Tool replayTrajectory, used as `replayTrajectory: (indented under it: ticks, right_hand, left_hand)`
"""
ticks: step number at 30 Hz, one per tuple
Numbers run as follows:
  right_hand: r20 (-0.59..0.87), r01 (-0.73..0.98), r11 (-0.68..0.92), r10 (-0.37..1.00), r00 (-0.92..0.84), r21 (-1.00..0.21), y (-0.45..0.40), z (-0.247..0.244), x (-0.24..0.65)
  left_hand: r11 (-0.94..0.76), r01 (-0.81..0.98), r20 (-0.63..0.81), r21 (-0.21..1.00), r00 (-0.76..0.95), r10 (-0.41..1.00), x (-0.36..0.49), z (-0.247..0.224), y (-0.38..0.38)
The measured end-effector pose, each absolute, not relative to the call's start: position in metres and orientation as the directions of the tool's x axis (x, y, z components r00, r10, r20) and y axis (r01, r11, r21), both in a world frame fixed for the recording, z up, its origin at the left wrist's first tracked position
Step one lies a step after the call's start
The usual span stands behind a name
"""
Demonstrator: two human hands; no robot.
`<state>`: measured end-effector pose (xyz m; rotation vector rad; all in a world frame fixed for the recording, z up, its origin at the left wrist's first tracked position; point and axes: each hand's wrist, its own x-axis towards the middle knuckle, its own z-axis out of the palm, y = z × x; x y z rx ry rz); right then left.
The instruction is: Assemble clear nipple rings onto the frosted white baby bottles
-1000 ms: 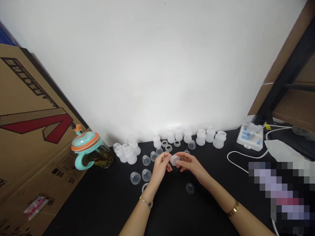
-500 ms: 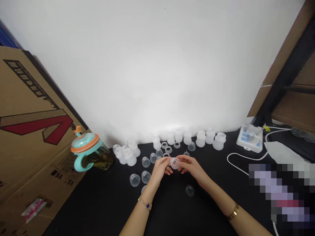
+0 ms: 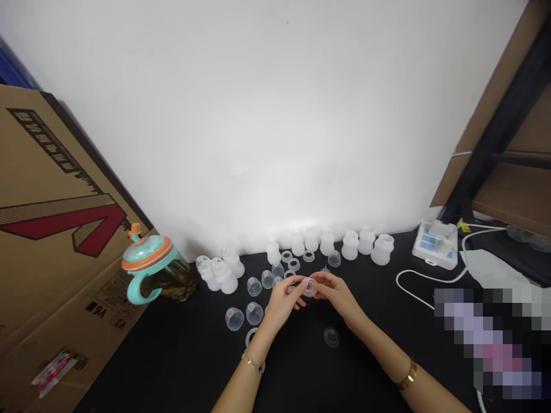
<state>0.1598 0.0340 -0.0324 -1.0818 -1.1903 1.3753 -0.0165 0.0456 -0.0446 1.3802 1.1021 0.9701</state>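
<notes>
My left hand point(image 3: 282, 299) and my right hand point(image 3: 340, 295) meet over the black table, both closed on one white bottle ring point(image 3: 309, 288). Fingers and thumbs press its rim from both sides; whether a nipple sits inside cannot be made out. Below them on the table lies a clear silicone nipple point(image 3: 331, 336). Several clear dome caps point(image 3: 254, 313) stand left of my left hand, and another ring point(image 3: 250, 337) is partly hidden by my left wrist. Beyond my hands are loose white rings point(image 3: 293, 264) and a clear cap point(image 3: 334, 258).
White baby bottles point(image 3: 350, 245) line the wall, several without tops. Capped bottles point(image 3: 224, 276) stand at left, beside a teal-and-orange lidded jug point(image 3: 167, 278) and a cardboard box point(image 3: 55, 241). A white power strip point(image 3: 435, 245) with a cable point(image 3: 415, 287) lies at right.
The ring has tilted and shifted slightly right between my fingers, and my left thumb has come over its rim. The whole view has moved a little.
</notes>
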Motion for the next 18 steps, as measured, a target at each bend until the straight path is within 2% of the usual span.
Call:
replayTrajectory:
  ticks: [8,11,18]
  right_hand:
    - [-0.009,0.0,-0.009,0.988,-0.157,-1.0,0.0372,-0.0407,0.1592]
    - [0.037,0.108,0.053,0.989,-0.146,-0.993,0.0362,-0.0417,0.1591]
    - [0.182,0.319,0.208,0.977,-0.109,-0.925,0.0326,-0.0398,0.158]
  left_hand:
    - [-0.142,0.218,0.106,0.966,0.17,0.98,-0.0157,-0.0401,0.0407]
    - [-0.176,0.279,0.146,0.944,0.127,0.981,-0.0153,-0.0399,0.0389]
    - [-0.287,0.368,0.247,0.884,0.155,0.957,-0.0134,-0.0369,0.0358]
